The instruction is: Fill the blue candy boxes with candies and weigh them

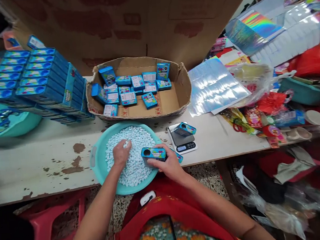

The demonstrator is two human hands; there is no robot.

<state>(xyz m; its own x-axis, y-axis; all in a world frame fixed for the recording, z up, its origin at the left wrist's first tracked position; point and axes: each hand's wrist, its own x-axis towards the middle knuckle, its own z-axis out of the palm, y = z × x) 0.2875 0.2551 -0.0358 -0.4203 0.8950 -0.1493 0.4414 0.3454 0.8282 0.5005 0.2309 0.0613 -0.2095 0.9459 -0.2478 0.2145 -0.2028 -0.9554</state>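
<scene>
A turquoise basin (98, 172) full of small pale-blue candies (139, 172) sits at the front of the table. My left hand (121, 153) is down among the candies, its fingers curled together around some of them. Over the basin's right side, my right hand (170, 163) grips a small blue candy box (153, 153) with a dark round hole in its face. Behind those fingers shows part of another blue box (179, 157); whether the hand touches it I cannot tell. A digital scale (185, 146) to the right carries a similar box (187, 128).
Behind the basin stands a cut-down cardboard box (169, 101) with several blue boxes inside. Stacked blue boxes (44, 77) rise at the left, near another turquoise bowl (26, 124). Shiny sheets (214, 83) and wrapped sweets (253, 117) lie right. A pink stool (43, 223) is below.
</scene>
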